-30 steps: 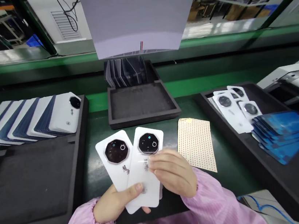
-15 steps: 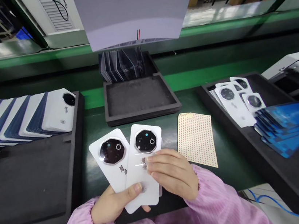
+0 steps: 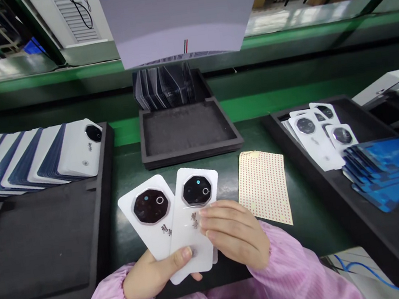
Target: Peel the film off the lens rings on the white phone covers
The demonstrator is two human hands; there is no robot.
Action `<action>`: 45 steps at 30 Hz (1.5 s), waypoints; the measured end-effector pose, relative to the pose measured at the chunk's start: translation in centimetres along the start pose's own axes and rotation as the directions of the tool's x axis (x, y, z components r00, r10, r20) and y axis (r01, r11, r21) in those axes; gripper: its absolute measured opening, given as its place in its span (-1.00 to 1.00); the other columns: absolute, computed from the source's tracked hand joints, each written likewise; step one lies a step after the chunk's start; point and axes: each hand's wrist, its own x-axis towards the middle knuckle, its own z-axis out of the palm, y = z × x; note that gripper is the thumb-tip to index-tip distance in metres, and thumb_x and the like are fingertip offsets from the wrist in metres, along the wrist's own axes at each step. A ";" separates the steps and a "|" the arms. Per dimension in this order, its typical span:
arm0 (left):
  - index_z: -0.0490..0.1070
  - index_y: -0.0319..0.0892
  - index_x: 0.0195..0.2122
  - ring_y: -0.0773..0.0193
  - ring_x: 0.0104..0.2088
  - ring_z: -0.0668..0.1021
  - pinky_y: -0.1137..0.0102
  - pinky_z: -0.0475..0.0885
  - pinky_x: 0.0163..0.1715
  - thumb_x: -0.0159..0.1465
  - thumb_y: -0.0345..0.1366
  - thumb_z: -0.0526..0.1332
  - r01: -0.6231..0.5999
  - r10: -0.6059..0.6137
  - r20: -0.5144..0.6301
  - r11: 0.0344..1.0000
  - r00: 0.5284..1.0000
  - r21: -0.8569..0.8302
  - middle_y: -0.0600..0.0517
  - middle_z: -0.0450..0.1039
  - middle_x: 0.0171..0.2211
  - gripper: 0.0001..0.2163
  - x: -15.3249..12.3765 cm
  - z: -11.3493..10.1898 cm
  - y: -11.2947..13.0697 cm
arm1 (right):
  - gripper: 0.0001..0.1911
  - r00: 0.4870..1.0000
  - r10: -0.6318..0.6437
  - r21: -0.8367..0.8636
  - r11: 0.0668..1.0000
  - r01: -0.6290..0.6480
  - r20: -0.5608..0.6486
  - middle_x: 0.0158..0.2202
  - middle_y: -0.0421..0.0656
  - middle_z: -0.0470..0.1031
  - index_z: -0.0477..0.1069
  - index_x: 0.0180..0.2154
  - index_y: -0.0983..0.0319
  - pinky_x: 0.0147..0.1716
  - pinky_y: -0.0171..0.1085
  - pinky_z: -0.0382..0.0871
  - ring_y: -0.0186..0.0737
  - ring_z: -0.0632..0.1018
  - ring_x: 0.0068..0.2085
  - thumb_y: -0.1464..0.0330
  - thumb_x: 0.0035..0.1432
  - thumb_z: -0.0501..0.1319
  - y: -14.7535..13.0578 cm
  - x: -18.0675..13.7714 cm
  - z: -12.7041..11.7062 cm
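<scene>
Two white phone back covers with dark octagonal camera windows are fanned out low in the middle of the head view. My left hand grips both from below, thumb pressed on the front cover. The other cover sticks out to the left behind it. My right hand has its fingers closed over the right edge and middle of the front cover. Both wrists wear pink sleeves.
A black tray at left holds a leaning row of white covers. A smaller black tray with upright dark parts stands behind. A dotted sticker sheet lies right of my hands. The right tray holds white covers and blue films.
The two covers have stayed in my hands, fanned a little wider. My right fingers have slid slightly along the front cover.
</scene>
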 end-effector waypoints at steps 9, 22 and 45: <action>0.48 -0.27 -0.19 0.30 -0.44 0.53 0.54 0.38 -0.54 0.23 -0.09 0.16 0.016 -0.031 0.104 0.989 0.994 0.147 -0.12 0.51 -0.34 -0.67 0.2 0.4 0.3 | -0.47 0.718 0.696 0.078 0.716 -0.694 -0.003 0.12 0.04 0.29 0.21 0.11 0.21 -0.01 0.01 0.38 0.04 0.34 0.14 0.22 0.14 0.22 0.7 0.8 -0.4; -0.10 -0.07 0.28 0.07 -0.26 0.56 0.28 0.48 -0.36 0.23 -0.30 0.18 -0.222 0.187 -0.173 0.952 0.967 -0.213 -0.15 0.52 -0.20 -0.36 -1.3 -0.7 2.2 | -0.80 0.584 0.811 -0.053 0.584 -0.810 0.020 -0.40 -0.14 0.46 0.43 -0.27 0.25 -0.35 -0.21 0.40 -0.18 0.49 -0.37 0.26 0.20 0.13 3.3 -0.3 -0.4; 0.39 -0.23 -0.17 0.23 -0.31 0.44 0.36 0.38 -0.29 0.23 -0.07 0.12 -0.124 0.049 0.202 0.918 0.978 0.377 -0.06 0.42 -0.26 -0.68 0.7 0.9 0.3 | -0.89 0.682 0.722 0.459 0.571 -0.681 0.113 -0.30 -0.16 0.39 0.41 -0.35 0.21 -0.14 -0.17 0.39 -0.23 0.48 -0.20 0.46 0.02 0.30 0.8 1.1 0.0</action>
